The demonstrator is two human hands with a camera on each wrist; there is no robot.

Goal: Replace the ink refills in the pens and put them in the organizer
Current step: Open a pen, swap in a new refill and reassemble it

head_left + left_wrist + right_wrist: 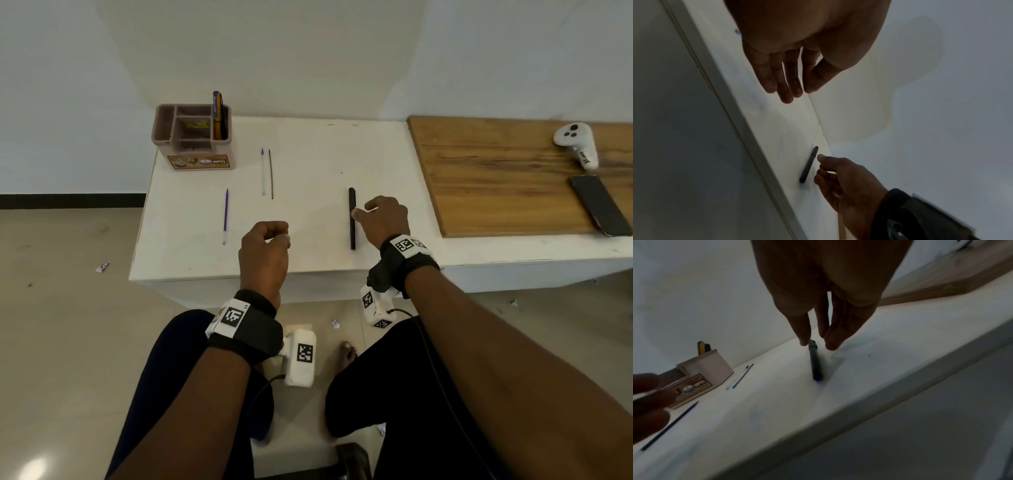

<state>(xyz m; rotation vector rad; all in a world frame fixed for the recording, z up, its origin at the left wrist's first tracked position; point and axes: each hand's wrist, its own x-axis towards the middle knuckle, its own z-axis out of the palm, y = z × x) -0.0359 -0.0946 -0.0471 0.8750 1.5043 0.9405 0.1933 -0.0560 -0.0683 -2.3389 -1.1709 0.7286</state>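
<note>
1. While the black pen (352,218) lies flat on the white worktop (308,164), the right hand (385,219) reaches over it from the right, thumb and fingertips (804,337) set on either side of its far half; the grip is spread around the barrel, and whether it touches the pen cannot be told.
2. One pen lies loose on the worktop, near the front edge and right of centre.
3. Left hand (263,253) hovers near the front edge, left of the pen and apart from it; from the head view its fingers look curled in, from the left wrist view they hang loosely together, and it holds nothing.
4. Three refills lie on the worktop: one blue refill (225,216) to the left, then farther back a clear refill (263,173) with a blue tip and, just beside it, one thin dark refill (271,174).
5. One brown organizer (193,137) stands at the far left corner, with several compartments; its far right compartment holds upright pens (218,114), at least two, the exact count unclear.
6. To the right, one wooden board (496,171) carries one white controller (577,144) and one dark phone (601,205).
</note>
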